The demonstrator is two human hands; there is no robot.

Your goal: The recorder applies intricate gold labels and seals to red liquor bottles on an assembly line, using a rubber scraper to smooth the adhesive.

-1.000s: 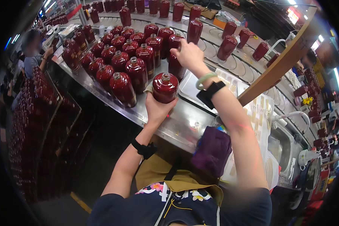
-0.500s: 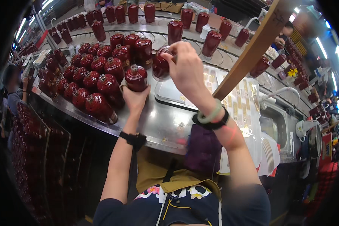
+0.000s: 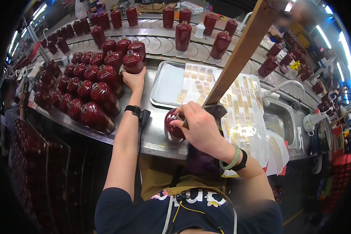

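My left hand (image 3: 133, 80) is closed around a dark red glass bottle (image 3: 132, 62) at the right edge of a packed group of similar bottles (image 3: 85, 87). My right hand (image 3: 199, 124) grips another red bottle (image 3: 174, 124) by its neck, close to the counter's front edge. Whether that bottle's base touches the metal counter (image 3: 152, 134) is hard to tell. Between and beyond my hands lies a shallow white tray (image 3: 165, 84). White sheets with gold decals (image 3: 232, 101) are spread to the right of it.
A slanted wooden post (image 3: 238, 54) rises just beyond my right hand. Behind the counter a curved conveyor (image 3: 158, 39) carries several spaced red bottles (image 3: 183, 37). A sink (image 3: 279, 117) with a white faucet (image 3: 286, 89) is at right. A co-worker (image 3: 11, 101) stands far left.
My right hand has brought its bottle from beside the conveyor down toward the counter's front edge. My left hand has pushed its bottle slightly away, against the group.
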